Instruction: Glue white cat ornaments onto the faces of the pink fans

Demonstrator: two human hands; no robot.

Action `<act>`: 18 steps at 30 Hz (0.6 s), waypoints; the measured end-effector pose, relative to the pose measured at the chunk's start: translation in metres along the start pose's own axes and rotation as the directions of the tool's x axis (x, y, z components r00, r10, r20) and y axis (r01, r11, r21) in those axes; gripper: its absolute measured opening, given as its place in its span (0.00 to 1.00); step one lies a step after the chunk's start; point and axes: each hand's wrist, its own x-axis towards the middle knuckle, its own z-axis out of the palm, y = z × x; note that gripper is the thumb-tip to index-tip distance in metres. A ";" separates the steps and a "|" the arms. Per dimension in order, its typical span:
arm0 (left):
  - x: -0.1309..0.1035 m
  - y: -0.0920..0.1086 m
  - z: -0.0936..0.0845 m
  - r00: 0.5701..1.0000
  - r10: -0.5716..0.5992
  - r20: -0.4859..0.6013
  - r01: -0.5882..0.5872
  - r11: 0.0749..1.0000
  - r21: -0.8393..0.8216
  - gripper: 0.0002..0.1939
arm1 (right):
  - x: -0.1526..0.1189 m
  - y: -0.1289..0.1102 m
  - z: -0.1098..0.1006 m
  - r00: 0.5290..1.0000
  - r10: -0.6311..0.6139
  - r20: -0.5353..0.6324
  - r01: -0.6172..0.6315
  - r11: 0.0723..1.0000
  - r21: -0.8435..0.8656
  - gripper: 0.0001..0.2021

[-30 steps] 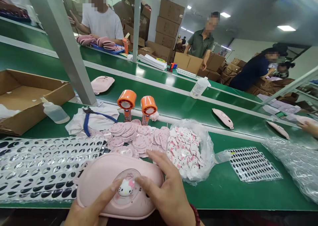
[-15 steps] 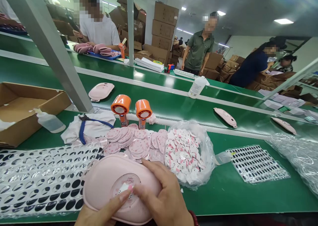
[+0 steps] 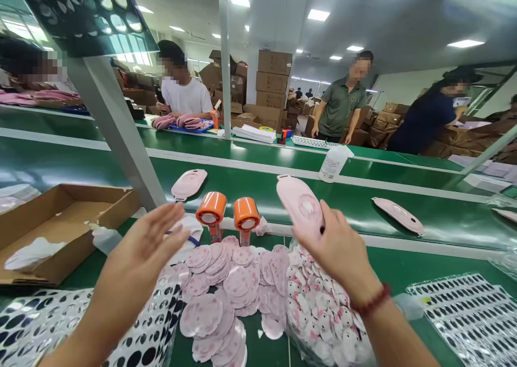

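Observation:
In my right hand point(image 3: 337, 240) is a pink oval plastic cover point(image 3: 297, 197) with a round inset, gripped by its near end and raised tilted above the belt's near edge. Fingers stretched out, my left hand point(image 3: 147, 240) is empty in the air, close to another pink cover point(image 3: 189, 184) lying on the belt but apart from it. Pink patterned round discs point(image 3: 242, 283) are piled between my forearms. Below my right wrist, a clear plastic bag point(image 3: 363, 351) holds several small white animal-face pieces point(image 3: 319, 302).
Two orange tape dispensers point(image 3: 211, 208) stand behind the discs. Sticker sheets point(image 3: 468, 308) lie at both sides. A cardboard box point(image 3: 81, 248) sits left beside a metal post point(image 3: 117, 135). More covers point(image 3: 398, 215) and a white bottle point(image 3: 335, 162) are on the belt. People stand beyond.
The cover has gone from both hands near me to my right hand alone, out over the belt. My left hand has let go and moved forward and left. The view has tilted up.

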 end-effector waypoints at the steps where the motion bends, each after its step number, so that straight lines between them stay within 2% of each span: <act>1: 0.030 -0.003 -0.001 0.999 0.046 0.007 -0.046 0.996 0.076 0.35 | 0.029 -0.002 0.006 0.988 0.089 0.123 -0.080 0.994 -0.079 0.39; 3: 0.090 -0.017 0.002 0.999 0.043 -0.015 -0.038 0.966 0.256 0.31 | 0.079 -0.006 0.027 0.970 0.145 0.194 -0.125 0.986 -0.111 0.33; 5: 0.141 -0.035 0.007 0.997 0.005 -0.076 0.029 0.901 0.432 0.27 | 0.115 -0.007 0.054 0.955 0.192 0.227 -0.165 0.977 -0.133 0.30; 7: 0.181 -0.052 0.014 0.994 -0.012 -0.109 0.070 0.837 0.543 0.25 | 0.137 -0.005 0.079 0.943 0.223 0.247 -0.193 0.971 -0.141 0.24; 10: 0.220 -0.072 0.026 0.992 -0.002 -0.126 0.083 0.766 0.637 0.24 | 0.151 -0.002 0.100 0.940 0.229 0.253 -0.202 0.971 -0.128 0.20; 13: 0.244 -0.087 0.036 0.988 0.004 -0.154 0.103 0.727 0.679 0.24 | 0.152 -0.006 0.097 0.968 0.168 0.187 -0.155 0.984 -0.083 0.25; 16: 0.259 -0.093 0.043 0.981 -0.009 -0.192 0.141 0.717 0.683 0.25 | 0.140 -0.016 0.076 0.998 0.033 0.059 -0.034 0.999 0.011 0.30; 18: 0.262 -0.089 0.046 0.979 -0.011 -0.205 0.148 0.732 0.665 0.25 | 0.123 -0.024 0.057 0.998 -0.060 -0.015 0.061 0.994 0.092 0.28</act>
